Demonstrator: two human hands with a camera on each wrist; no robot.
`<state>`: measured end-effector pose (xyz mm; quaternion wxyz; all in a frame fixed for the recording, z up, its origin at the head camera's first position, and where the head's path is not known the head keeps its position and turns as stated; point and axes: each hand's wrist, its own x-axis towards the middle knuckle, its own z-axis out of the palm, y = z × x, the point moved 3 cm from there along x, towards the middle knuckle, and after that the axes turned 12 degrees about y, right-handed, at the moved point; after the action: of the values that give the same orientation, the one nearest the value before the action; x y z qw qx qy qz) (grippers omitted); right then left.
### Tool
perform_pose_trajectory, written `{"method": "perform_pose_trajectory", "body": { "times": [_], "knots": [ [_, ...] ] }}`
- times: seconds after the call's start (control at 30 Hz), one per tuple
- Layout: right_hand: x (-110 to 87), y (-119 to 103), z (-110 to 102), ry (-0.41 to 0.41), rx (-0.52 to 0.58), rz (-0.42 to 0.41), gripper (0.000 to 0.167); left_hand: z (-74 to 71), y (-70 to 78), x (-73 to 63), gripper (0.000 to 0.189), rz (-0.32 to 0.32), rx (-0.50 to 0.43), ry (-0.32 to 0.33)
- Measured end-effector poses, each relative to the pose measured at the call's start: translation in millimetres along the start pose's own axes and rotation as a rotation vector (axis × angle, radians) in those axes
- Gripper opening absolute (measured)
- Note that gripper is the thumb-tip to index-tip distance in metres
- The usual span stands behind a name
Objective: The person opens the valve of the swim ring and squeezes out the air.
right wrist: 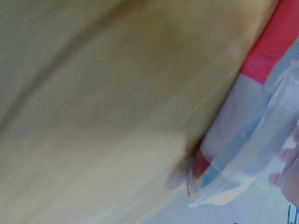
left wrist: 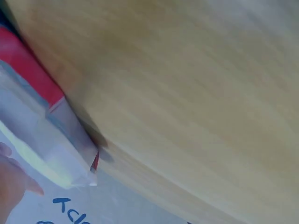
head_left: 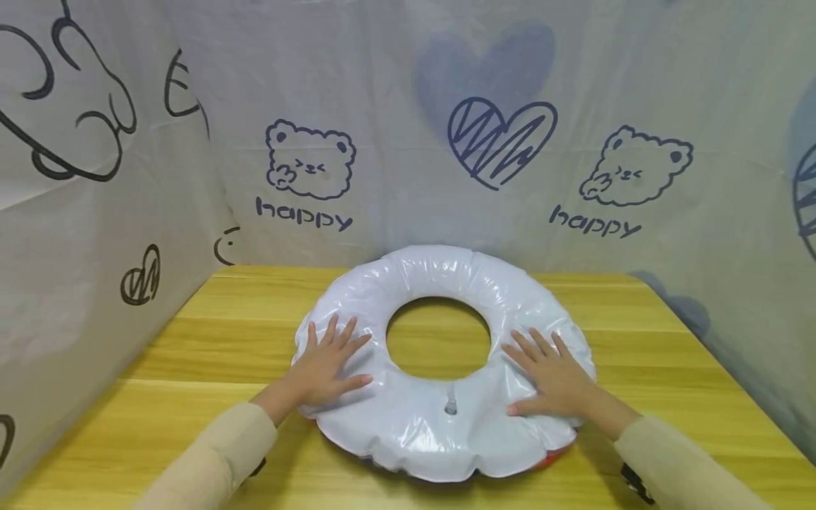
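An inflated white swim ring (head_left: 440, 432) lies flat on the wooden table, its clear valve (head_left: 450, 405) facing up on the near side. My left hand (head_left: 328, 365) rests on the ring's left side with the fingers spread. On the opposite side my right hand (head_left: 551, 375) lies on the ring, its fingers also spread and straight. Red and white patches show on the ring's underside (left wrist: 35, 65) in the left wrist view. In the right wrist view the ring's side (right wrist: 233, 116) shows red and white, with fingertips at the frame's edge.
The yellow wood-grain table (head_left: 191, 397) extends to both sides of the ring. A white cloth (head_left: 395, 205) printed with bears, hearts and the word "happy" hangs behind it. More printed cloth (head_left: 83, 262) hangs on the left.
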<state>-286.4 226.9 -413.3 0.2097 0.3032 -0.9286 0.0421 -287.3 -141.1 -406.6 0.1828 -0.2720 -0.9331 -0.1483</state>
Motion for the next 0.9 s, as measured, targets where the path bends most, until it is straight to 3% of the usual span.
{"method": "perform_pose_trajectory", "body": {
  "times": [0.07,0.17,0.27,0.37,0.67,0.9],
  "knots": [
    [-1.5,-3.1,-3.9,0.034,0.037,-0.021,0.096,-3.6,3.1,-3.0,0.073,0.029,-0.019,0.014],
    [-5.3,-12.0,-8.0,0.055,0.190,-0.022,0.096,-5.9,11.6,-8.1,0.078,0.082,-0.083,0.010],
    [-8.8,-24.4,-7.7,0.051,0.338,-0.038,0.097,-2.7,21.9,-12.8,0.088,0.142,-0.129,-0.011],
    [-10.2,-35.8,-2.8,0.047,0.401,-0.079,0.100,3.9,31.0,-15.4,0.099,0.176,-0.153,-0.043],
    [-8.9,-50.8,14.4,-0.019,0.456,-0.075,0.109,22.2,37.4,-21.8,0.114,0.127,-0.174,-0.096],
    [-7.5,-51.9,22.2,-0.049,0.444,-0.047,0.111,25.6,39.2,-21.7,0.114,0.128,-0.168,-0.107]
  ]
}}
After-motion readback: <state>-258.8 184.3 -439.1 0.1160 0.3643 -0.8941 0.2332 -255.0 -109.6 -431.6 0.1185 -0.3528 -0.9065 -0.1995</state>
